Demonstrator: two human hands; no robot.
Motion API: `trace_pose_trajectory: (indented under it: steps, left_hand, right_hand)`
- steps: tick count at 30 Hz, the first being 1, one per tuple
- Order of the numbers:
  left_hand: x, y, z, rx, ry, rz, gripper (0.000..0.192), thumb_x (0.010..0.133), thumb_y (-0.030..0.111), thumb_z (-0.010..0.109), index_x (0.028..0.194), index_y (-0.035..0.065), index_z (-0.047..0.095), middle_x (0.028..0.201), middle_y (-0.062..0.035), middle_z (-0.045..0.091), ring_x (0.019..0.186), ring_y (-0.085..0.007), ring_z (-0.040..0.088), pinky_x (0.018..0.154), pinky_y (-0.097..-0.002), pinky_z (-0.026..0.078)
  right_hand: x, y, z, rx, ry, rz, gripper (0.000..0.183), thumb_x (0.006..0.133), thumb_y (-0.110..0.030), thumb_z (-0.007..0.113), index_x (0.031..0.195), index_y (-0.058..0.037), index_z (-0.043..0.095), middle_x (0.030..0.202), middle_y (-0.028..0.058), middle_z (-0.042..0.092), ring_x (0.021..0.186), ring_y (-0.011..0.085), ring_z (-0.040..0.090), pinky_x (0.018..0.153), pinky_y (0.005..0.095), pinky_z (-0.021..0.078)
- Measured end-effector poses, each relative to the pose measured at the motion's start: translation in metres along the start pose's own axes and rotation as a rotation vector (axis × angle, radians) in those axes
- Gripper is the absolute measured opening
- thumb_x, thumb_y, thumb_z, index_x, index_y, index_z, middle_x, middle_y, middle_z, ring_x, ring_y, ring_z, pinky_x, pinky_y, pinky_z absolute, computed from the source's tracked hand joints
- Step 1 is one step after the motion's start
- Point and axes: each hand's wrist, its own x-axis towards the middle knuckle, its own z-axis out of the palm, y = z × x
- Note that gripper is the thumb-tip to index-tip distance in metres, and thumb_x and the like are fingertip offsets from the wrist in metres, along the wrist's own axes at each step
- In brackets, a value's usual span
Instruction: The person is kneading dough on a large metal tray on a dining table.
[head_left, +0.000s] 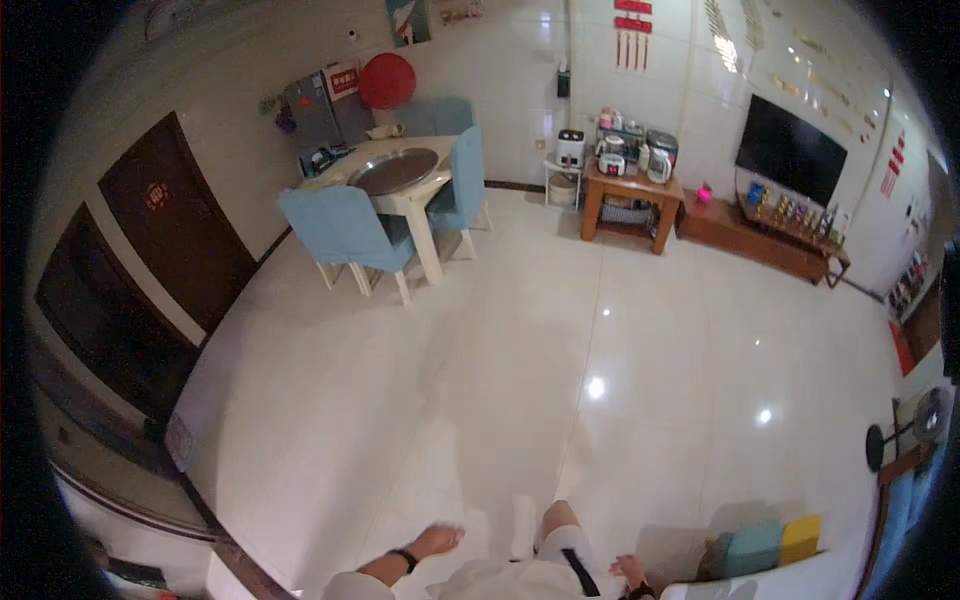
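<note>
My left hand (439, 538) hangs at the lower middle of the head view, a dark band around its wrist. It is blurred, its fingers loosely bent, and no object shows in it. To the right, my right hand (627, 568) is low beside my body with its fingers apart and nothing visible in them. Another dark band circles that wrist. Between the hands are my light clothing and one bent leg. Glossy pale floor tiles (517, 360) stretch out before me. Nearest my right hand stand a pale teal seat (752, 551) and a yellow one (800, 538).
Blue-covered chairs (349, 225) surround a dining table (420, 196) with a round turntable (396, 171). Kitchen appliances stand on a wooden side table (637, 180). A low television cabinet (757, 236) lines the wall. Dark doors (176, 225) are left; a standing fan (928, 415) is right.
</note>
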Motion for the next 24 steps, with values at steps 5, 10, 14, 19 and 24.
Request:
trace_pose_trajectory:
  steps: [5, 10, 14, 19, 24]
  left_hand:
    - [0.053, -0.09, -0.023, -0.209, -0.325, -0.52, 0.027, 0.081, 0.027, 0.054, 0.1, 0.0074, 0.054, 0.085, -0.0123, 0.062, 0.074, -0.0276, 0.058, 0.066, -0.0405, 0.048]
    - [0.19, -0.185, -0.124, -0.316, -0.206, -0.828, 0.024, 0.081, 0.027, 0.057, 0.091, 0.0052, 0.052, 0.077, -0.0122, 0.059, 0.067, -0.0257, 0.055, 0.062, -0.0389, 0.047]
    - [0.276, -0.251, -0.206, -0.361, 0.01, -1.006, 0.025, 0.081, 0.026, 0.059, 0.084, 0.0034, 0.05, 0.071, -0.0122, 0.057, 0.062, -0.0242, 0.052, 0.059, -0.0376, 0.046]
    - [0.423, -0.35, -0.297, -0.356, 0.365, -1.151, 0.029, 0.08, 0.026, 0.062, 0.075, 0.0012, 0.049, 0.063, -0.0121, 0.055, 0.056, -0.0223, 0.048, 0.055, -0.036, 0.045]
    - [0.648, -0.417, -0.602, -0.333, 0.966, -0.69, 0.021, 0.082, 0.015, 0.06, 0.07, -0.0002, 0.051, 0.056, -0.0104, 0.051, 0.051, -0.0137, 0.044, 0.05, -0.0322, 0.041]
  right_hand:
    - [0.082, -0.297, 0.135, -0.35, 0.139, -0.304, 0.028, 0.088, -0.018, 0.051, 0.104, 0.0056, 0.054, 0.08, 0.0172, 0.064, 0.064, 0.0254, 0.065, 0.057, 0.0347, 0.0533]
    - [0.162, -0.549, 0.217, -0.439, 0.106, -0.395, 0.024, 0.087, -0.015, 0.051, 0.099, 0.0055, 0.056, 0.078, 0.0167, 0.064, 0.065, 0.0235, 0.065, 0.054, 0.0295, 0.052]
    - [0.242, -0.744, 0.344, -0.575, -0.082, -0.533, 0.022, 0.089, -0.015, 0.052, 0.097, 0.0041, 0.058, 0.078, 0.0132, 0.064, 0.065, 0.0187, 0.063, 0.055, 0.0267, 0.0503]
    - [0.275, -0.932, 0.543, -0.686, -0.35, -0.795, 0.022, 0.092, -0.018, 0.049, 0.099, 0.001, 0.058, 0.08, 0.0096, 0.065, 0.07, 0.0159, 0.063, 0.062, 0.0257, 0.0494]
    - [0.275, -1.11, 0.637, -0.988, -0.269, -0.786, 0.032, 0.093, -0.026, 0.049, 0.085, 0.0021, 0.062, 0.059, 0.0054, 0.058, 0.05, 0.011, 0.054, 0.049, 0.025, 0.0445]
